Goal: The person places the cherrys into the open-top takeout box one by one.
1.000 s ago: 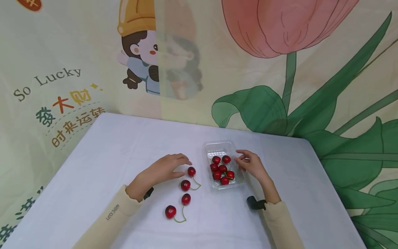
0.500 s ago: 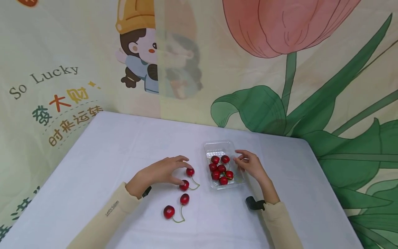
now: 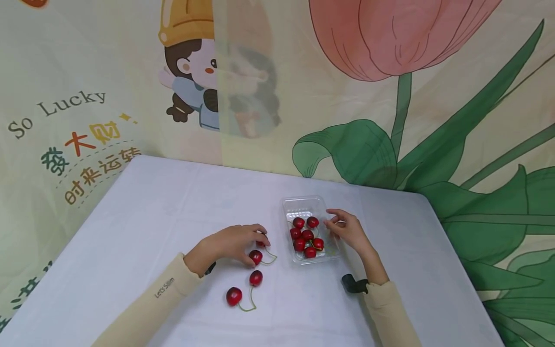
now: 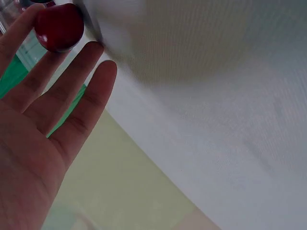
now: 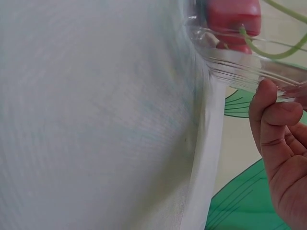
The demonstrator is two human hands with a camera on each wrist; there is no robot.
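Note:
My left hand [image 3: 236, 243] reaches over a pair of dark red cherries joined by a green stem. Its fingers cover most of the upper cherry [image 3: 260, 244], and the thumb lies by the lower cherry [image 3: 255, 257]. In the left wrist view a cherry [image 4: 58, 28] sits against fairly straight fingers [image 4: 88, 103]; the thumb is out of sight. A clear plastic tray [image 3: 303, 204] holds several cherries [image 3: 307, 235]. At the tray's right side my right hand [image 3: 350, 232] holds the rim, its curled fingers [image 5: 274, 122] against the wall in the right wrist view.
Nearer me a second joined pair of cherries [image 3: 234, 296] lies on the white-covered table [image 3: 191, 193]. Behind the table hangs a printed cloth [image 3: 260, 154] with a tulip and a cartoon figure. Dark straps sit on both wrists.
The left hand has come down onto the nearer-to-tray cherry pair, its fingers now hiding most of the upper cherry. The right hand stays at the tray's edge.

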